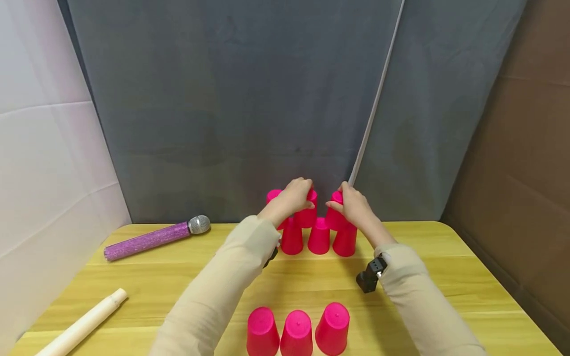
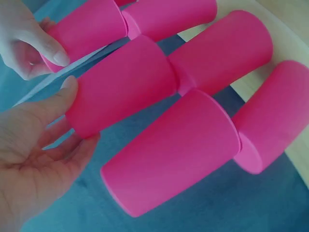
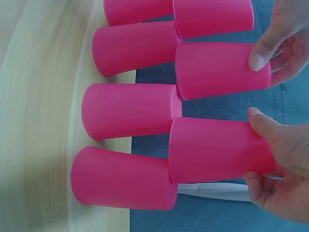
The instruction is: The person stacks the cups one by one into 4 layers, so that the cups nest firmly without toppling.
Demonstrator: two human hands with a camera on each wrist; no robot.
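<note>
Several pink plastic cups stand upside down in a pyramid (image 1: 318, 238) at the far middle of the wooden table (image 1: 445, 277). My left hand (image 1: 291, 198) grips an upper-row cup (image 2: 120, 87) from above, thumb (image 2: 63, 92) on one side and fingers beneath. My right hand (image 1: 354, 202) grips the neighbouring upper-row cup (image 3: 217, 150) on the right, thumb (image 3: 260, 121) against its side. A third upper cup (image 2: 169, 154) stands left of the left hand. Three more inverted pink cups (image 1: 297, 333) line up near the front edge.
A purple glitter microphone (image 1: 153, 239) lies at the back left, and a pale wooden stick (image 1: 82, 324) at the front left corner. A grey cloth backdrop (image 1: 231, 109) with a white rod (image 1: 374, 104) hangs behind. Brown board (image 1: 525, 148) walls off the right.
</note>
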